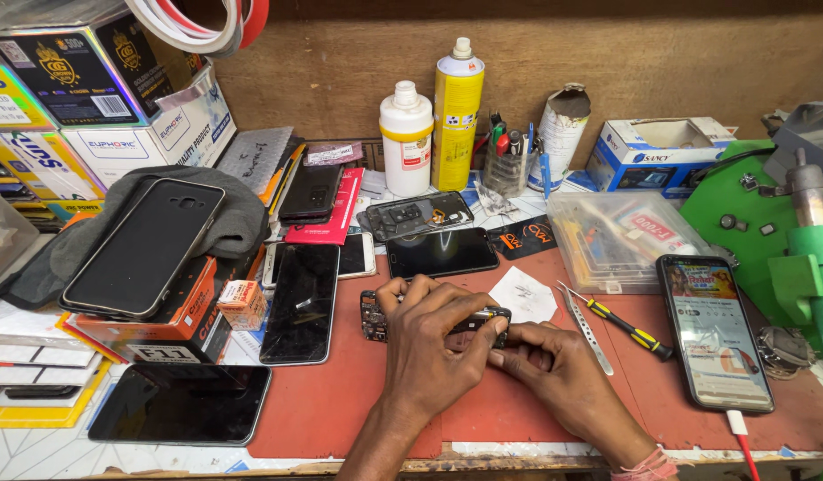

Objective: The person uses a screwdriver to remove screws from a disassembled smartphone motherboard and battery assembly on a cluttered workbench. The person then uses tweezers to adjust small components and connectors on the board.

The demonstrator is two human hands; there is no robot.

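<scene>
I look down on a cluttered repair bench, and both hands meet at the near centre of a red mat. The left hand lies curled, knuckles up, over an opened phone frame, its fingers pressed down on the frame's middle. The right hand comes in from the right, and its fingertips pinch the frame's right end. The frame lies flat on the mat with its long axis running left to right, so it sits under the left fingers and just left of the right ones; its left end pokes out past the left hand. The left hand covers more of it and is the nearer. What the hands do on the hidden middle I cannot tell.

Just right of the hands lie tweezers and a yellow-and-black screwdriver, side by side and angled away. Further right, a lit phone rests on the mat with a cable plugged into its near end. To the left lie two dark phones.

Beyond the hands are another dark phone, a clear plastic box, then a white bottle and a yellow spray can against the wooden back wall.
</scene>
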